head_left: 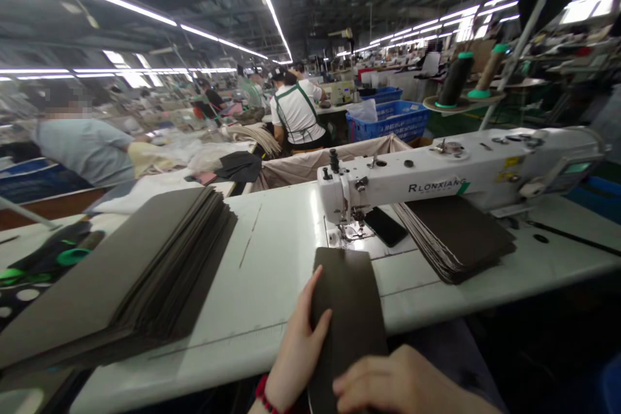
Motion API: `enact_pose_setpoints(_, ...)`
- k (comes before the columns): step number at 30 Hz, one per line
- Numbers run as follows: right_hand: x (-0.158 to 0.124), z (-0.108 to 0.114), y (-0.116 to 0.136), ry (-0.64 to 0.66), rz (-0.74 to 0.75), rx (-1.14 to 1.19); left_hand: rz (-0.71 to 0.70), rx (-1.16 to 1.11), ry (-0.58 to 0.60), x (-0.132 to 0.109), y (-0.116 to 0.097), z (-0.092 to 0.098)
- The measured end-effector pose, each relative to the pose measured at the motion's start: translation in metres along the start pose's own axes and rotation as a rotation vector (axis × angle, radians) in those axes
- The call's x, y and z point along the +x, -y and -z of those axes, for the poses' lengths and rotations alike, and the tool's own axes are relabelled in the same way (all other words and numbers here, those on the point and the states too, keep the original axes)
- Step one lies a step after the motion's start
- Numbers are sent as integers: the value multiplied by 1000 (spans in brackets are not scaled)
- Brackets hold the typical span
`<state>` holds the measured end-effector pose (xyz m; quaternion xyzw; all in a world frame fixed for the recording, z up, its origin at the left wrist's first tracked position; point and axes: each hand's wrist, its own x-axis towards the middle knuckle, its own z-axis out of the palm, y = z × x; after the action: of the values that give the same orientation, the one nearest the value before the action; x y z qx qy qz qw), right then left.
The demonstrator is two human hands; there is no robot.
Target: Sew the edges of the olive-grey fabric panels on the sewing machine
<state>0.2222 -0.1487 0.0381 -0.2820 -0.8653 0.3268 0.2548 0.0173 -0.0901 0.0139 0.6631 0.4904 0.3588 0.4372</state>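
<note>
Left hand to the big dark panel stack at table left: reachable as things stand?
Likely yes: the left hand holds a dark panel, but only white table top lies between it and the stack.

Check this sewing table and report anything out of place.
A black smartphone lies on the bed of the sewing machine, right beside the needle area and next to the stack of dark panels. It looks odd because it isn't work material, yet it sits in the stitching zone.
</note>
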Motion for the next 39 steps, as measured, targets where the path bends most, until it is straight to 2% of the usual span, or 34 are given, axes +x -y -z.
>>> enact_pose_setpoints(2,16,21,-17,-95,-192,-112,-92,425,-190,-6,16,17)
enact_pose_setpoints(3,25,31,-29,-159,-302,-221,-132,601,-223,-8,24,23)
enact_pose_setpoints(5,43,43,-55,-199,-470,-445,-216,835,-132,-8,34,34)
enact_pose_setpoints(7,58,48,-80,-165,-522,-596,-269,937,50,-5,37,42)
enact_pose_setpoints(9,67,48,-97,-129,-508,-657,-262,966,162,1,34,48)
enact_pose_setpoints(11,71,46,-105,-111,-499,-676,-241,975,198,9,28,53)
enact_pose_setpoints(15,67,42,-109,-113,-516,-711,-243,922,291,31,18,55)
enact_pose_setpoints(18,64,41,-109,-121,-511,-715,-259,867,336,51,15,50)
enact_pose_setpoints(23,66,41,-112,-112,-515,-707,-323,821,335,70,13,38)
enact_pose_setpoints(28,66,41,-116,-96,-519,-706,-340,817,297,71,14,35)
enact_pose_setpoints(39,66,41,-118,-90,-522,-702,-295,828,306,73,16,36)
